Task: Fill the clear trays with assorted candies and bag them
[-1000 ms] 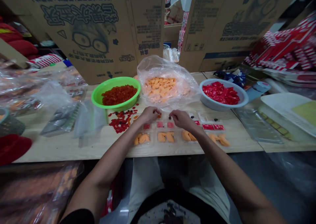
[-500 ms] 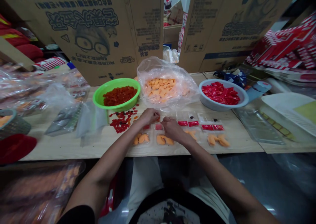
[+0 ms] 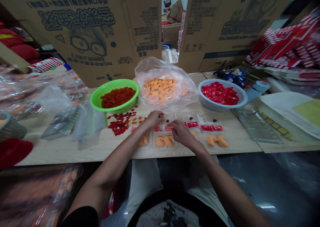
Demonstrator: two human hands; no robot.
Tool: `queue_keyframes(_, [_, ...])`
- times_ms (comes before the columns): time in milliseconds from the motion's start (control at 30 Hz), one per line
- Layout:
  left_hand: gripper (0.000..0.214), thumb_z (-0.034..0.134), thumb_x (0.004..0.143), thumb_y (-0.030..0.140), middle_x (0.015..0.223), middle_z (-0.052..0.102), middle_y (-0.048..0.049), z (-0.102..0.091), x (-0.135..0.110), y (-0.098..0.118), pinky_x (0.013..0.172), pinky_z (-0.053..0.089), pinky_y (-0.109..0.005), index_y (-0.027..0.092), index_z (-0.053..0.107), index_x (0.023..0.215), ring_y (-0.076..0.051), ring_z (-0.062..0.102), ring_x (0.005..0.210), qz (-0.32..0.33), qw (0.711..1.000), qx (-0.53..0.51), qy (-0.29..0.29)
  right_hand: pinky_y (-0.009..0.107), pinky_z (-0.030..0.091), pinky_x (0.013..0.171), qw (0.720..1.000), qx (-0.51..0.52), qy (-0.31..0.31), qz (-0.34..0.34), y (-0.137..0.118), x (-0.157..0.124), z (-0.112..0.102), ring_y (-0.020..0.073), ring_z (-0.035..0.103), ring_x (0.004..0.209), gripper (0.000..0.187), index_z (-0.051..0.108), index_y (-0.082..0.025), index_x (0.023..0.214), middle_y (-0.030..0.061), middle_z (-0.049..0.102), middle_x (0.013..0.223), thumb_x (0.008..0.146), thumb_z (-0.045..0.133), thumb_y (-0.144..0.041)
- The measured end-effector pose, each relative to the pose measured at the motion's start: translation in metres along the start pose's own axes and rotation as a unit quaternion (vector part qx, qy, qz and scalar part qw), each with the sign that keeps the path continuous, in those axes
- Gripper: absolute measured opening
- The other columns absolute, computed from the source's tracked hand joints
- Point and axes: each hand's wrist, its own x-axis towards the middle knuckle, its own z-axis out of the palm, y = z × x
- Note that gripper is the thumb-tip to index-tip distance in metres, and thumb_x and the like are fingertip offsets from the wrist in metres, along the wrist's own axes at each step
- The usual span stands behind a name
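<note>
Spillage is the principal risk at this station. The row of clear plastic trays (image 3: 162,144) lies close to the front edge of the worktop (image 3: 60,152), so a knocked tray could shift, shed its orange pieces (image 3: 161,141), or slide over that edge. A forearm dragged across the row could cause the same fault. Loose red pieces (image 3: 117,127) lie unconfined at the left end of the row, and small dark pieces (image 3: 191,118) lie behind it; a brushing wrist could scatter either kind into the wrong compartment, and mixed contents would require sorting by hand. The green plastic basin (image 3: 113,82) and the grey-white bowl (image 3: 220,107) stand nearer the rear edge, with the clear plastic bag (image 3: 150,65) open between them, so a careless reach could tip any of the three. Both forearms extend forward from the front edge and converge, placing the hands near each other above the middle of the row. The left hand (image 3: 154,118) has its fingers bunched downward in a pinch. The right hand (image 3: 181,132) is curled, its fingers pointing down beside the red sachets (image 3: 192,124). Each grip is partly closed; whether either holds a small piece cannot be determined, because the fingers hide the contact point.
</note>
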Motion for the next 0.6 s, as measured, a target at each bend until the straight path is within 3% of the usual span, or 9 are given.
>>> queue_keyframes(200, [0.022, 0.060, 0.076, 0.012, 0.083, 0.075, -0.0038, -0.006, 0.003, -0.006, 0.069, 0.046, -0.024, 0.014, 0.078, 0.088, -0.017, 0.064, 0.076, -0.049, 0.996, 0.031, 0.069, 0.034, 0.046, 0.096, 0.999, 0.000, 0.012, 0.042, 0.011, -0.011, -0.009, 0.0225, 0.059, 0.107, 0.042, 0.068, -0.010, 0.118, 0.0151, 0.065, 0.112, 0.083, 0.045, -0.004])
queue_keyframes(367, [0.018, 0.066, 0.078, 0.023, 0.076, 0.074, -0.0041, -0.009, 0.001, 0.004, 0.061, 0.041, -0.025, 0.016, 0.080, 0.088, -0.017, 0.063, 0.069, -0.053, 0.996, 0.063, 0.036, 0.032, 0.044, 0.097, 0.999, -0.022, 0.004, 0.045, 0.005, -0.002, -0.008, 0.0221, 0.058, 0.109, 0.044, 0.067, -0.012, 0.120, 0.0139, 0.065, 0.114, 0.083, 0.046, -0.004])
queue_keyframes(500, [0.022, 0.061, 0.078, 0.018, 0.083, 0.076, -0.0071, -0.006, -0.004, 0.018, 0.064, 0.040, -0.026, 0.018, 0.080, 0.089, -0.019, 0.064, 0.075, -0.031, 0.988, 0.146, 0.043, 0.033, 0.043, 0.096, 0.998, -0.059, -0.009, 0.032, -0.002, 0.008, -0.003, 0.0232, 0.057, 0.109, 0.044, 0.067, -0.013, 0.120, 0.0140, 0.064, 0.110, 0.083, 0.047, -0.004])
queue_keyframes(600, [0.021, 0.061, 0.077, 0.016, 0.083, 0.075, -0.0059, -0.001, -0.006, 0.019, 0.067, 0.042, -0.025, 0.017, 0.078, 0.090, -0.019, 0.064, 0.077, -0.009, 0.992, 0.124, 0.036, 0.032, 0.043, 0.095, 0.998, -0.057, -0.014, 0.021, -0.001, 0.006, 0.000, 0.0227, 0.057, 0.108, 0.042, 0.069, -0.014, 0.116, 0.0130, 0.063, 0.108, 0.082, 0.048, -0.003])
